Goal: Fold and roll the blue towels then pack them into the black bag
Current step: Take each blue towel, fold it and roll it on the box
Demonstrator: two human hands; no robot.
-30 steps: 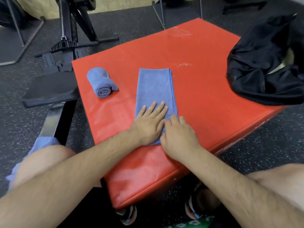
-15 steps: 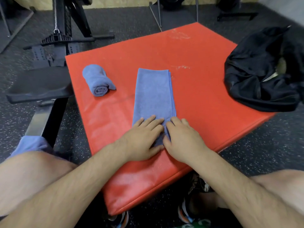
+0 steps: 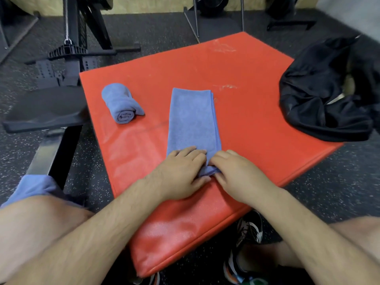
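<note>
1. Blue microfibre towel (image 3: pixel 193 118), folded into a long narrow strip, lies flat on the red vinyl padded block (image 3: pixel 257 124). It runs away from the person, with its near end close to the block's near edge.
2. The left hand (image 3: pixel 181 171) lies over that near end, fingers bent across the cloth and thumb tucked under a small bunched-up lip of it.
3. The right hand (image 3: pixel 240 173) is just beside it, knuckles raised, fingers curled down onto the same lip and thumb against it. Both hands pinch the cloth and nearly touch each other.
4. A rolled blue towel (image 3: pixel 121 103) sits on the block to the left of the strip, apart from it, its spiral end facing the person.
5. The crumpled black fabric bag (image 3: pixel 324 95) rests on the block's right corner, well apart from the hands.
6. Another blue cloth (image 3: pixel 33 186) drapes over the person's left thigh, beside a black padded bench seat (image 3: pixel 45 108).
</note>
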